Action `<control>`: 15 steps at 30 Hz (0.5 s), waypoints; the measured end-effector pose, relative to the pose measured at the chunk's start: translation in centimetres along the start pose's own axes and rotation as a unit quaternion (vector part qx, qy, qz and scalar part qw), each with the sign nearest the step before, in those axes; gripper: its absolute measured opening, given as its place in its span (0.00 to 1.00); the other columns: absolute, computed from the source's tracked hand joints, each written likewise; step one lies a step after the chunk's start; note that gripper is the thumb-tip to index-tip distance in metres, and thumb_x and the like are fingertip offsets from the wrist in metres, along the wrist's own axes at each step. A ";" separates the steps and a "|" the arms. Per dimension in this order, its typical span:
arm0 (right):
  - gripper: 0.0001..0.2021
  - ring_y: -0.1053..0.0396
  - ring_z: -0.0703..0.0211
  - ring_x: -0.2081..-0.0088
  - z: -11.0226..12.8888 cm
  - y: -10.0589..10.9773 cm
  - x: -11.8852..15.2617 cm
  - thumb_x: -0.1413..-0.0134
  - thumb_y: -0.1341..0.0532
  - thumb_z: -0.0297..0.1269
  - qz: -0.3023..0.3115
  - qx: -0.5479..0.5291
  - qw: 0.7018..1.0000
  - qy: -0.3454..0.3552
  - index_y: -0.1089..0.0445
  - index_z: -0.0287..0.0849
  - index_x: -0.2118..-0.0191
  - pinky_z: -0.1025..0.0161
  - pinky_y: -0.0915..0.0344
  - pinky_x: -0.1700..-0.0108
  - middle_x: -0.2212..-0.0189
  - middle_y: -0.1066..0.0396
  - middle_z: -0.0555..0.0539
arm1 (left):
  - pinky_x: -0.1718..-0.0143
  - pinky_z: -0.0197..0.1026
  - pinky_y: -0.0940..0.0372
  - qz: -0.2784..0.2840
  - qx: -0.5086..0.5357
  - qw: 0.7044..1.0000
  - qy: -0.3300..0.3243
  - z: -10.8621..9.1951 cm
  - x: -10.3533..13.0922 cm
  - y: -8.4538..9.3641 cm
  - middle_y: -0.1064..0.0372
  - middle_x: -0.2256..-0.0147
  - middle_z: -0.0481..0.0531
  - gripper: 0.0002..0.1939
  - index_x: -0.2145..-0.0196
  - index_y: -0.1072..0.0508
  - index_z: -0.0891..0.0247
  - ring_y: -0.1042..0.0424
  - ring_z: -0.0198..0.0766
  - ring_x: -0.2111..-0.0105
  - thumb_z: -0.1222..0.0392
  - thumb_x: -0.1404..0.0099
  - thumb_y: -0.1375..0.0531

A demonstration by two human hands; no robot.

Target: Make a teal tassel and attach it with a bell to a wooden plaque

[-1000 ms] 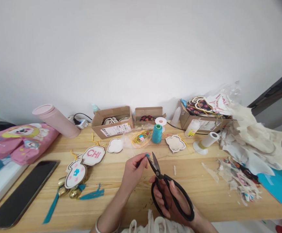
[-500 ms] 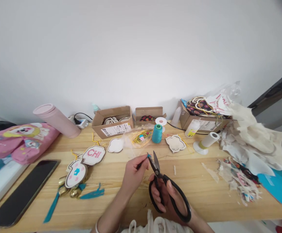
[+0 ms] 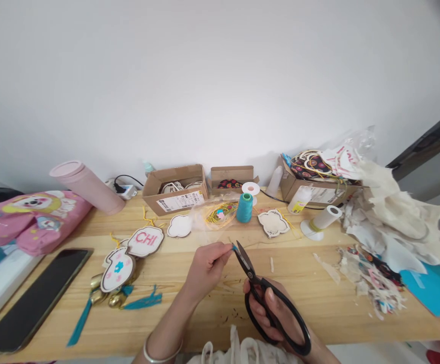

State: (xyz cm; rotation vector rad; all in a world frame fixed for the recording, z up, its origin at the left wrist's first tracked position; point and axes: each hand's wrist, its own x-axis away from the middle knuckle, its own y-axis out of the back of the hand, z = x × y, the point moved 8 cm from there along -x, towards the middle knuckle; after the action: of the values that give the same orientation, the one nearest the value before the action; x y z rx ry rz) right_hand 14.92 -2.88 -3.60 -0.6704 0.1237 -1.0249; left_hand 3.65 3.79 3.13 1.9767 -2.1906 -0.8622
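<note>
My left hand (image 3: 209, 266) is closed in a pinch, thumb against forefinger. A small bit of teal thread (image 3: 235, 247) shows at its fingertips. My right hand (image 3: 267, 308) grips black-handled scissors (image 3: 251, 275), whose blades are almost together, with their tips at the teal bit. Whether the blades touch it, I cannot tell. Beyond the hands stands a teal thread spool (image 3: 245, 208). To the left lie a teal tassel (image 3: 144, 300), brass bells (image 3: 117, 301) and a white gourd-shaped patch (image 3: 117, 273) with a teal flower.
A "CHI" patch (image 3: 146, 241), a cloud-shaped patch (image 3: 179, 226) and another pale patch (image 3: 273, 223) lie across the table. Cardboard boxes (image 3: 174, 202) line the wall. Fabric scraps (image 3: 379, 283) pile up at right. A phone (image 3: 34, 298) and pink tumbler (image 3: 87, 187) are at left.
The scissors' blades have come closer together. My right hand has shifted down and to the right with them. My left hand keeps its pinch, turned slightly. More dark specks show on the table.
</note>
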 end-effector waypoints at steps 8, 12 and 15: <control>0.17 0.58 0.75 0.90 2.4 3.6 1.1 0.49 0.47 0.49 -0.125 0.105 0.981 0.106 0.39 0.40 0.63 0.75 0.55 0.90 0.87 0.52 0.59 | 0.73 0.34 0.45 0.046 0.059 0.996 0.056 1.7 1.1 -1.4 0.34 0.78 0.51 0.11 0.67 0.25 0.59 0.38 0.34 0.77 0.59 0.42 0.47; 0.17 0.44 0.69 0.86 6.9 7.5 1.9 0.55 0.42 0.47 -0.232 0.338 0.899 0.157 0.35 0.40 0.63 0.70 0.44 0.85 0.84 0.42 0.54 | 0.78 0.32 0.49 0.039 0.206 0.961 0.181 3.7 1.9 -2.6 0.41 0.83 0.46 0.15 0.61 0.27 0.63 0.45 0.29 0.81 0.54 0.43 0.46; 0.14 0.32 0.58 0.73 8.2 10.5 2.4 0.56 0.42 0.40 -0.263 0.592 0.754 0.106 0.33 0.43 0.60 0.65 0.36 0.73 0.71 0.30 0.47 | 0.82 0.31 0.55 0.039 0.302 0.925 0.229 3.8 2.1 -3.2 0.43 0.83 0.44 0.23 0.52 0.34 0.65 0.51 0.26 0.84 0.52 0.43 0.45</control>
State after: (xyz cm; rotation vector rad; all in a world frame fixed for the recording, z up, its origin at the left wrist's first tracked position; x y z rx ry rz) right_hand 27.34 2.48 -2.57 0.6354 -0.5351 -1.4536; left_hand 4.65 3.16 -2.12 1.9982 -2.3719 0.3258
